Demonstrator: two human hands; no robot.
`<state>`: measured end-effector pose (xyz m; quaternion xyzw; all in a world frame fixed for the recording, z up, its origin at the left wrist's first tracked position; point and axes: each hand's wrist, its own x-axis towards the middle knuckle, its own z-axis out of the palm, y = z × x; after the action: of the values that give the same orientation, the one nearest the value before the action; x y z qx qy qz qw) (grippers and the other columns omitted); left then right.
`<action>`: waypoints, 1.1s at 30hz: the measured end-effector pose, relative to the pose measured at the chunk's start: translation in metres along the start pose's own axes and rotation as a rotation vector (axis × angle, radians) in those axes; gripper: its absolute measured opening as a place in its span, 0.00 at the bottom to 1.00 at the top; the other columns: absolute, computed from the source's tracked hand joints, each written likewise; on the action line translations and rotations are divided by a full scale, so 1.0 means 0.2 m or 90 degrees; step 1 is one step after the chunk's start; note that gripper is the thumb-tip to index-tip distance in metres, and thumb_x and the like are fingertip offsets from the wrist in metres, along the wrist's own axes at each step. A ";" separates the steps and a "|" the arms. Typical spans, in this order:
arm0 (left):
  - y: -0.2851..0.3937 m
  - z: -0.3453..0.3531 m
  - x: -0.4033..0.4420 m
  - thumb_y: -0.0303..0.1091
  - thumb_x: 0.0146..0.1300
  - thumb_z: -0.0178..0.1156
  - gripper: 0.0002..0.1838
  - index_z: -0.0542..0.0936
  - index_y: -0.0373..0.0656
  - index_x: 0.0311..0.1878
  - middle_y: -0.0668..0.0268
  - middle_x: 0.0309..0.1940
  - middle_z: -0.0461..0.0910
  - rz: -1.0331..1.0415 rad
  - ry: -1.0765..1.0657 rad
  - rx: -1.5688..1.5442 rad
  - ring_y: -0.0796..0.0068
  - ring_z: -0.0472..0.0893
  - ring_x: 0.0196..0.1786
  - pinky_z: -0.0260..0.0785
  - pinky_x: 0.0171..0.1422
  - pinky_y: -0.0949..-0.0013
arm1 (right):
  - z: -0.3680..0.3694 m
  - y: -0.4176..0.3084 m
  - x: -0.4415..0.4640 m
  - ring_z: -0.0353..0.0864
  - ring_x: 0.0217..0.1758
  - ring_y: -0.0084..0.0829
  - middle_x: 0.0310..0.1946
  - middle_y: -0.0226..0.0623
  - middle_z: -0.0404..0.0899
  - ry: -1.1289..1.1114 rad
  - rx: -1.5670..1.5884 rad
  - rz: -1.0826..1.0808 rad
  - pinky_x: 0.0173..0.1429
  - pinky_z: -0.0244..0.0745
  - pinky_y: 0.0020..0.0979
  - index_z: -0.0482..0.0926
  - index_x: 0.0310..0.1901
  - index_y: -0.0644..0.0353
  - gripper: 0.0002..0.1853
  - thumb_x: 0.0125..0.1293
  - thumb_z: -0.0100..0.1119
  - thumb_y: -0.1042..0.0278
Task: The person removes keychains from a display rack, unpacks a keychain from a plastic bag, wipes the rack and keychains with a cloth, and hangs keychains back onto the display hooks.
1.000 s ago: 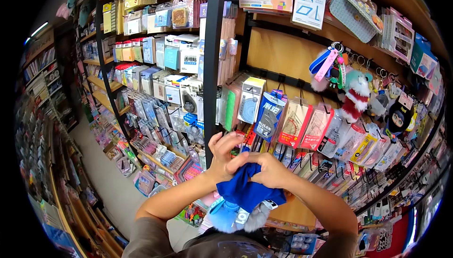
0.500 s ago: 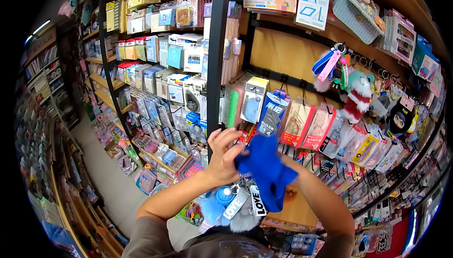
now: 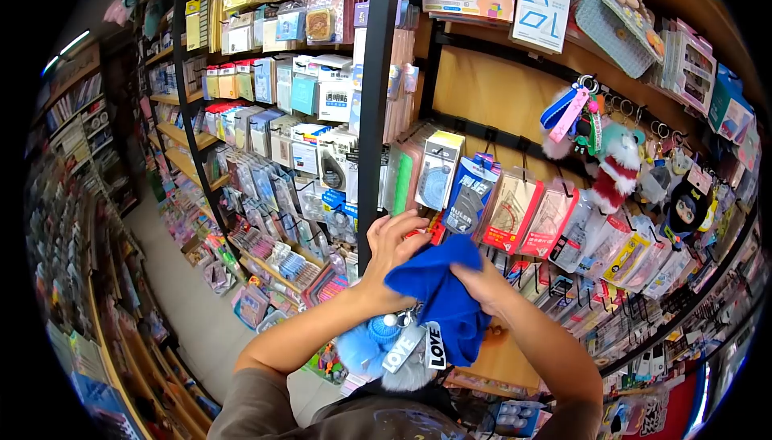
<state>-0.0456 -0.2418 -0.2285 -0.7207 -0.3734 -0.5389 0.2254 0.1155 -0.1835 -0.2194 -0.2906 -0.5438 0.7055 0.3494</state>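
In the lower middle of the frame, we are holding a blue cloth [image 3: 452, 302] between our two hands. Our right hand [image 3: 485, 285] is pinching it at its upper right, the thumb lying over the fabric. Our left hand [image 3: 394, 257] is touching its upper left corner with fingers loosely curled; the cloth is hiding part of that hand, so we cannot tell how firmly it is gripping.

Below the left hand, two tags are each reading "LOVE": a pale tag [image 3: 401, 350] and, just right of it, a white tag [image 3: 435, 346] in black letters. A light blue pompom [image 3: 359, 352] and a grey pompom [image 3: 408, 376] are hanging beside them.

Beyond our hands, near the centre, a blue ruler pack [image 3: 470, 197] is showing "RULER". In the upper middle left, a white packet [image 3: 334, 96] is bearing the characters "透明贴". At the upper right, plush keychains [image 3: 616, 173] are hanging from a rail.
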 end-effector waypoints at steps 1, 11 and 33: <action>0.01 -0.01 0.01 0.33 0.47 0.62 0.29 0.63 0.46 0.53 0.58 0.53 0.65 -0.001 -0.008 -0.012 0.54 0.63 0.61 0.46 0.61 0.47 | -0.02 -0.01 0.01 0.76 0.39 0.26 0.36 0.35 0.79 -0.128 -0.221 -0.090 0.48 0.70 0.27 0.76 0.42 0.65 0.16 0.49 0.62 0.74; -0.05 0.06 0.04 0.29 0.44 0.60 0.33 0.60 0.49 0.56 0.57 0.54 0.64 0.031 -0.028 0.008 0.53 0.62 0.61 0.44 0.60 0.44 | -0.04 0.01 0.09 0.77 0.39 0.26 0.35 0.39 0.79 -0.133 -0.370 -0.106 0.42 0.71 0.28 0.76 0.40 0.65 0.17 0.44 0.55 0.80; -0.04 0.01 0.11 0.36 0.50 0.59 0.29 0.62 0.48 0.57 0.57 0.54 0.62 0.016 -0.150 0.073 0.55 0.59 0.63 0.43 0.63 0.46 | -0.03 0.05 0.08 0.77 0.35 0.22 0.33 0.30 0.79 -0.064 -0.081 -0.060 0.39 0.72 0.24 0.77 0.40 0.61 0.10 0.54 0.60 0.75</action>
<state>-0.0476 -0.2284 -0.2085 -0.7697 -0.4185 -0.4249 0.2277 0.1102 -0.1687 -0.2311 -0.2508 -0.6176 0.6658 0.3352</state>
